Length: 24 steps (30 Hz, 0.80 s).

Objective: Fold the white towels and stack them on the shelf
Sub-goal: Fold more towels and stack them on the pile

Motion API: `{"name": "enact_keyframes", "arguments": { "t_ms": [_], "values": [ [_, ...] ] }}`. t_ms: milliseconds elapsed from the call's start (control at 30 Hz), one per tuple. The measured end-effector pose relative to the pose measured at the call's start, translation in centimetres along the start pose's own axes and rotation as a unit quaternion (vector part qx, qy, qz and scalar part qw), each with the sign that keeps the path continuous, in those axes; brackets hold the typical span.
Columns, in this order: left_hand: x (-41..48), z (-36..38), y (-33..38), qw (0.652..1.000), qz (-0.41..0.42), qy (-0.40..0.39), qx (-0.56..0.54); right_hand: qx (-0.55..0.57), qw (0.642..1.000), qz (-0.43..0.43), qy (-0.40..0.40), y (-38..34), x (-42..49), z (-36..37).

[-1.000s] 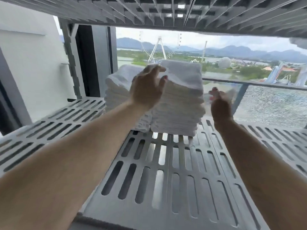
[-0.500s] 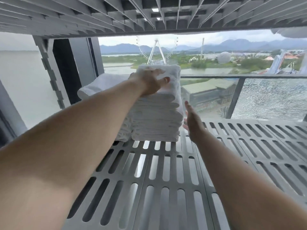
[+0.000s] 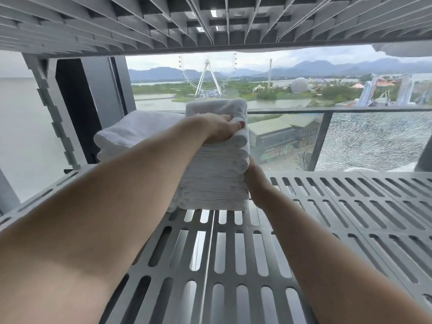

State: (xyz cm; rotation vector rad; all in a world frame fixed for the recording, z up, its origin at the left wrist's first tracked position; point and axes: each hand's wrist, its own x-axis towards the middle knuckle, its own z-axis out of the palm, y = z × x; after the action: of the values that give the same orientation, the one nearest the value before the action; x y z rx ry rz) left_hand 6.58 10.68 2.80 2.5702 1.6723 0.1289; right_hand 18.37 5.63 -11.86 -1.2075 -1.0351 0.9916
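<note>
White towel stack (image 3: pixel 215 174) stands tall on the slotted shelf (image 3: pixel 350 206) dead ahead of you, your left hand (image 3: pixel 217 129) gripping its top front edge, right hand (image 3: pixel 254 181) flat against its right side lower down, so probably just squeeze it square

One head-worn wide-angle camera looks forward and slightly down, close above the slatted shelf (image 3: pixel 233 265). The left hand (image 3: pixel 219 129) and right hand (image 3: pixel 254 176) meet the towel stack (image 3: pixel 215 181) mid-frame, with the window (image 3: pixel 374 141) beyond them, its edges seemingly lens-bent.
</note>
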Motion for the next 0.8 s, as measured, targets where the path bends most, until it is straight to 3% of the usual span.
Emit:
{"name": "enact_keyframes", "arguments": {
  "t_ms": [133, 233, 367, 433, 533, 667, 800],
  "values": [
    [-0.2, 0.3, 0.3, 1.000, 0.000, 0.007, 0.020, -0.075, 0.997, -0.031, 0.006, -0.9, -1.4, 0.5],
    [-1.0, -0.6, -0.2, 0.998, 0.055, -0.007, -0.030, -0.151, 0.985, -0.058, 0.052, -1.5, -1.7, 0.3],
    [-3.7, -1.8, -3.1, 0.984, 0.162, 0.057, -0.052, -0.101, 0.978, -0.095, 0.159, -2.3, -1.1, -0.3],
    [-5.1, -1.3, -4.4, 0.975, 0.196, 0.099, -0.034, -0.105, 0.959, -0.158, 0.209, -2.5, -1.7, 0.1],
    [-6.3, 0.3, -4.8, 0.965, 0.210, 0.130, 0.088, -0.162, 0.930, -0.260, 0.201, -2.2, -3.3, 1.8],
    [-5.8, 1.9, -4.7, 0.940, 0.207, 0.133, 0.234, -0.164, 0.937, -0.231, 0.204, -1.6, -4.1, 2.8],
    [-5.0, 2.5, -4.0, 0.942, 0.202, 0.152, 0.222, -0.221, 0.938, -0.203, 0.174, -1.5, -5.5, 2.5]
  ]
}}
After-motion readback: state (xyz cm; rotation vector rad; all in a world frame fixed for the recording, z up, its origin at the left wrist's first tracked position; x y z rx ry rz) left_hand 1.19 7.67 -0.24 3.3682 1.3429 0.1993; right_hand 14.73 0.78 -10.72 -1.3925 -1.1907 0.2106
